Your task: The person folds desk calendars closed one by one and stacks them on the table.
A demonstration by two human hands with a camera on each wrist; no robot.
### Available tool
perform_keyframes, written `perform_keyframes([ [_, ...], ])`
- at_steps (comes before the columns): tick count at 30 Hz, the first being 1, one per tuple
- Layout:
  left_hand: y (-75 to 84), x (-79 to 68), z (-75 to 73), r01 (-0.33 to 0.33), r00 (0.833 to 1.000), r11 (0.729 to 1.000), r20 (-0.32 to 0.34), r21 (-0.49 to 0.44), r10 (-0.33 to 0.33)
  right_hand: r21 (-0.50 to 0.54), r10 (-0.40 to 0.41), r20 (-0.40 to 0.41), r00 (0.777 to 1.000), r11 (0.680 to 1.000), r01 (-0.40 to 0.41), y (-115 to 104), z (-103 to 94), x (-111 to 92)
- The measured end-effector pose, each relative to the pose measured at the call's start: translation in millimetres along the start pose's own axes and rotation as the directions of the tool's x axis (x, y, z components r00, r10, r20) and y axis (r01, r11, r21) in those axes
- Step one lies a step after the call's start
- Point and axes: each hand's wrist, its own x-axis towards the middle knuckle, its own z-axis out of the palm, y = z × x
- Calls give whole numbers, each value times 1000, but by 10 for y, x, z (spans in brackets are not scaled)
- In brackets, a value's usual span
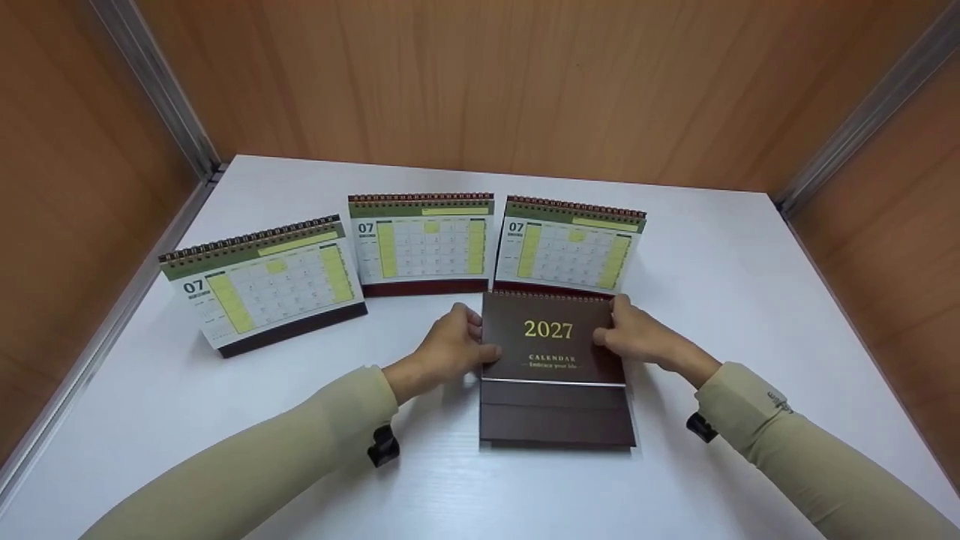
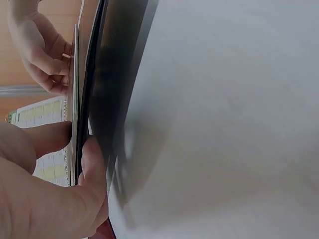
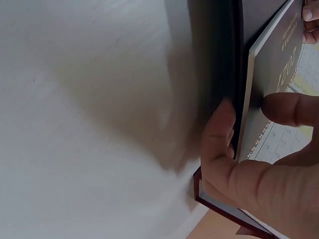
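A dark brown desk calendar (image 1: 553, 352) with gold "2027" on its cover is held between both hands, its spiral binding toward the back. The left hand (image 1: 450, 343) pinches its left edge, thumb on the cover and fingers underneath, as the left wrist view shows with the left hand (image 2: 55, 184). On the opposite edge the right hand (image 1: 645, 336) pinches it the same way. In the right wrist view a shadow lies below the calendar (image 3: 271, 74), and the right thumb presses its cover. A folded brown stand flap (image 1: 555, 424) extends toward the person.
Three desk calendars stand open at month 07 behind the hands: a left one (image 1: 270, 285) with a dark base, a middle one (image 1: 424, 244) and a right one (image 1: 570, 247) with red bases. Wooden panels (image 1: 480, 90) surround the white table (image 1: 720, 285).
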Motion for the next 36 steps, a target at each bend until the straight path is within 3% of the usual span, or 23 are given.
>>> perform_keyframes([
  [5,68,44,168,-12,999,1000,31,-21,12,-75,72,19,997,995,-70,85,-161,-38],
  [18,244,127,626,-50,995,996,87,-71,56,-207,174,49,983,965,-161,344,-507,-95],
  [26,344,222,874,-59,994,994,82,-95,67,-188,230,41,972,957,-219,502,-644,-97],
  [32,415,265,1066,-74,993,989,80,-125,84,-288,264,15,964,925,-249,615,-737,-84],
  [36,464,294,1188,-86,994,991,66,-100,93,-299,300,20,954,912,-281,698,-814,-96],
])
